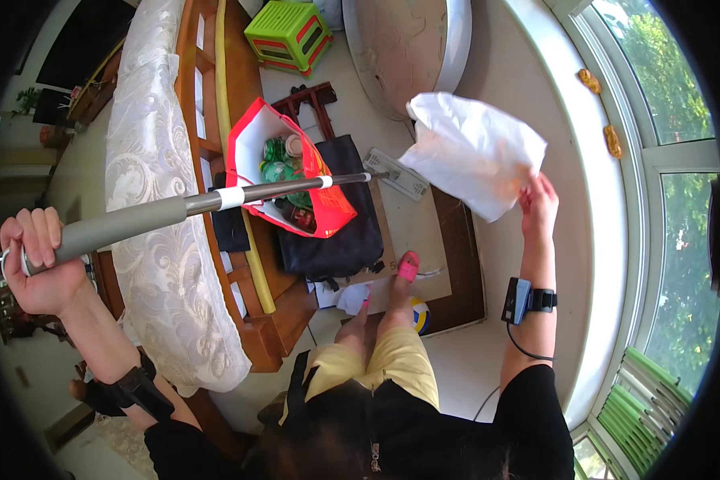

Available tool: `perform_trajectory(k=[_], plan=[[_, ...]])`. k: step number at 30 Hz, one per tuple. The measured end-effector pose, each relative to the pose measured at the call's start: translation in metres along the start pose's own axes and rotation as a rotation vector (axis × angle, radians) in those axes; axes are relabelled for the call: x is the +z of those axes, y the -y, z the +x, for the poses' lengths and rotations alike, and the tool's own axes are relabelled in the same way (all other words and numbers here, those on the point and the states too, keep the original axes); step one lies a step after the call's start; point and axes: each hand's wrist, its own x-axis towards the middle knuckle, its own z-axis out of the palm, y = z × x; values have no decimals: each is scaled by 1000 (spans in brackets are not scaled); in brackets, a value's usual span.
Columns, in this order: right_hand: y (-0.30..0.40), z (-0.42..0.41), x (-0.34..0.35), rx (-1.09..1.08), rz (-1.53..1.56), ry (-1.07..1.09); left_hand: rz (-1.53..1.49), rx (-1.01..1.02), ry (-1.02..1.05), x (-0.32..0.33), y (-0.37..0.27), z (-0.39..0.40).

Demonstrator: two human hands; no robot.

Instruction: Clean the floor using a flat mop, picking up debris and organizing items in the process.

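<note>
My left hand point(45, 261) is closed around the grey grip of a telescopic flat mop pole point(252, 192). The metal pole, with white collars, runs across the view and meets a bare, pale rectangular mop plate point(397, 174). At the right, my right hand point(538, 201) pinches the lower edge of a thin, crumpled white sheet or bag point(471, 150); which of the two I cannot tell. The sheet hangs spread out in the air, apart from the mop plate. Beneath the pole stands a red shopping bag point(334, 207) with a white lining, holding several bottles and cans.
A wooden bench point(268, 336) with a lace cover point(162, 258) lines the left. Dark folded fabric point(336, 246) lies by the bag. Ahead are a green plastic stool point(289, 33) and a leaning round tabletop point(396, 54). A ball point(420, 315) rests near my feet; windows point(666, 240) flank the right.
</note>
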Motion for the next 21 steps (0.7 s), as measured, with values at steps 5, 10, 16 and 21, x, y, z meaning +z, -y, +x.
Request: perform_trajectory(k=[5,10,16,21], plan=[[5,25,5,293,256,-1,21,32,-25,15,-14,-11],[45,18,-11,281,653,48,-16,55,41,20,2,-16],[72,7,-7,396,832,137,17,102,59,50,8,-10],[83,-2,11,492,905,257,9,96,73,74,16,-3]])
